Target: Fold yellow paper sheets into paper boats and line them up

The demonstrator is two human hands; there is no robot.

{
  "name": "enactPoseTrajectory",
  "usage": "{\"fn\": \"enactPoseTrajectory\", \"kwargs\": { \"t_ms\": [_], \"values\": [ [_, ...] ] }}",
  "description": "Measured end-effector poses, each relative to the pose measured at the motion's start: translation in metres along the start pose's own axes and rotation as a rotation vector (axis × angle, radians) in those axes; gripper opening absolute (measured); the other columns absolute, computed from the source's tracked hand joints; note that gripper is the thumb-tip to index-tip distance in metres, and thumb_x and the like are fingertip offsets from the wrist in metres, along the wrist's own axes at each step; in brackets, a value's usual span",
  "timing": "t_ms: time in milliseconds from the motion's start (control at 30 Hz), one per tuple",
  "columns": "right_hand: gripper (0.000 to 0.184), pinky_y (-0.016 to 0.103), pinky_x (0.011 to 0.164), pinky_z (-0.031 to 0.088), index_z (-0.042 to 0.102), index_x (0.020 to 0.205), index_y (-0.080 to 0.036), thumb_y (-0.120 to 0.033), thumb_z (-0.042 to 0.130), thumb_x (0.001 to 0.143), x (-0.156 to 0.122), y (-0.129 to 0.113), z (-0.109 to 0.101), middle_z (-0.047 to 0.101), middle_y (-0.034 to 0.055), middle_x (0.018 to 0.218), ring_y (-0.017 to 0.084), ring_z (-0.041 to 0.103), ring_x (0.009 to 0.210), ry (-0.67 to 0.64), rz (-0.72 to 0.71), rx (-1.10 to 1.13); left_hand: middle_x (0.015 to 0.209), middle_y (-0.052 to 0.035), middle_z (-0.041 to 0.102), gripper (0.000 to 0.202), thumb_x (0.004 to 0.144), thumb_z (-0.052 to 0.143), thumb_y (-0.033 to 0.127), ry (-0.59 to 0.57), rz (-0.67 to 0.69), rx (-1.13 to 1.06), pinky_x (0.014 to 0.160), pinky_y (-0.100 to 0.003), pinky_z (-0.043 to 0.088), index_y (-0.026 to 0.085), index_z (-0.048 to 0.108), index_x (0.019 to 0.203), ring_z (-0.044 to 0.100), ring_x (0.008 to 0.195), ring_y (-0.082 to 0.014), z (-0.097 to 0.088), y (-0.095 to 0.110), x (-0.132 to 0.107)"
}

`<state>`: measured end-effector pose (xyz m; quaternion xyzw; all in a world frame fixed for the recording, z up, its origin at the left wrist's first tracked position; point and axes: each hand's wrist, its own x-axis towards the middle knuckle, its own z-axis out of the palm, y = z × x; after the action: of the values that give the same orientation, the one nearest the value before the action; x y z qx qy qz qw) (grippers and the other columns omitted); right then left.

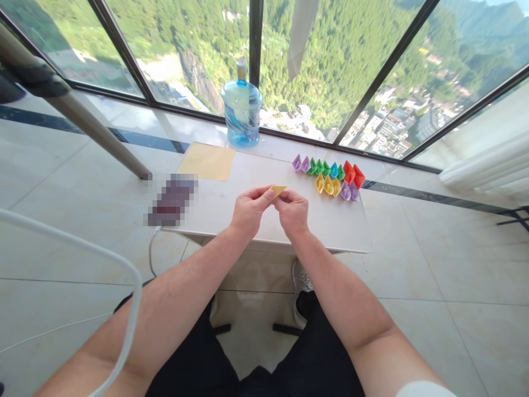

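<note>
A small folded piece of yellow paper is pinched between my two hands above the front half of the white table. My left hand grips its left side, thumb on top. On the right side, my right hand has its fingertips closed on the paper, and its fingers partly hide the lower edge. Folded paper boats stand in rows at the table's right: purple boats, green boats, a blue boat, red boats and yellow boats.
A yellow sheet lies flat at the back left. Left of my hands is a pixelated object with a cable. A water jug stands behind the table by the window. A white tube curves across the lower left.
</note>
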<state>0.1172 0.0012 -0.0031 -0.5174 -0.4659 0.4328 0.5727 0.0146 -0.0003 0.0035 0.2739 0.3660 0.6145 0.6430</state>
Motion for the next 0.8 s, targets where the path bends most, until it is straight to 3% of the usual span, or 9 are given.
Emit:
{"fn": "enactPoseTrajectory", "kwargs": {
  "t_ms": [233,533,800],
  "values": [
    [0.027,0.027,0.055,0.046,0.065,0.069,-0.019,-0.039,0.082,0.064,-0.002,-0.002,0.006,0.06,-0.0049,0.054,0.011,0.053,0.053,0.078,0.034,0.069,0.077,-0.005,0.075,0.031,0.06,0.092,0.036,0.046,0.062,-0.004,0.066,-0.028,0.048,0.015,0.08,0.079,0.064,0.072,-0.0146,0.001,-0.002,0.002],
    [0.027,0.029,0.056,0.048,0.065,0.068,-0.02,-0.041,0.082,0.063,-0.002,-0.003,0.006,0.062,-0.004,0.055,0.012,0.055,0.054,0.063,0.064,0.01,0.072,-0.0033,0.071,0.03,0.058,0.093,0.037,0.101,0.056,-0.005,0.067,-0.029,0.047,0.015,0.077,0.073,0.06,0.067,-0.0133,0.003,-0.001,0.0],
    [0.029,0.03,0.057,0.051,0.068,0.074,-0.019,-0.043,0.081,0.064,0.004,0.0,0.003,0.068,-0.0006,0.062,0.014,0.059,0.057,0.072,0.069,0.058,0.071,-0.0039,0.07,0.026,0.064,0.088,0.036,0.055,-0.02,0.027,0.077,-0.033,0.051,0.015,0.077,0.076,0.064,0.072,-0.0163,-0.007,-0.006,0.003]
  ]
}}
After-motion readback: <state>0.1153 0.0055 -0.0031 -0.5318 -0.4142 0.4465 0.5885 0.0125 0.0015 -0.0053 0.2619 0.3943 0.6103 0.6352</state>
